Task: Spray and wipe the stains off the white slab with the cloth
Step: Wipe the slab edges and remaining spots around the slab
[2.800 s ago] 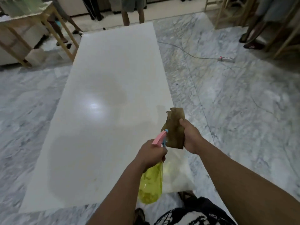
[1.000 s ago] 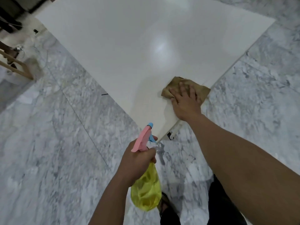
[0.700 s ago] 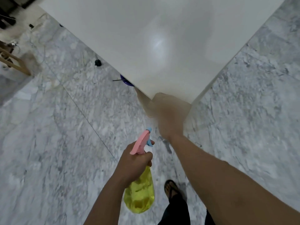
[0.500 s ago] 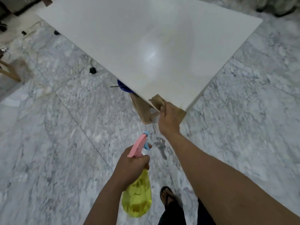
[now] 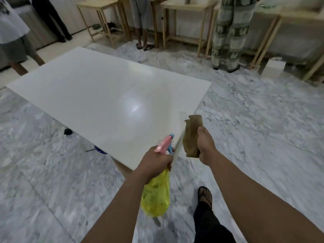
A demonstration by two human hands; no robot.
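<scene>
Our left fingers (image 5: 167,159) are curled tight round the neck of the spray bottle (image 5: 156,193), just under its pink trigger head (image 5: 164,145). We think one finger sits on the trigger, but the blur makes that hard to tell. Our left hand (image 5: 154,163) holds the yellow bottle up in the air, and its little blue tip points toward 12 o'clock, over the near corner of the white slab (image 5: 98,92).

Our right fingers (image 5: 199,131) are curled round the brown cloth (image 5: 192,135), and they bunch it up. Our right hand (image 5: 206,145) holds the cloth off the slab, just past the slab's edge at 3 o'clock from the bottle. The cloth does not touch the slab.

The slab lies flat and fills the view from 9 o'clock to 1 o'clock, with a bright shine in its middle. We see no clear stain on it from here.

We judge we are between wipes, set to spray. Next we need to aim the tip at a dirty spot, squeeze the trigger, then bring the cloth down flat and rub. We should keep the spray on the slab and off the marble floor (image 5: 263,128).
</scene>
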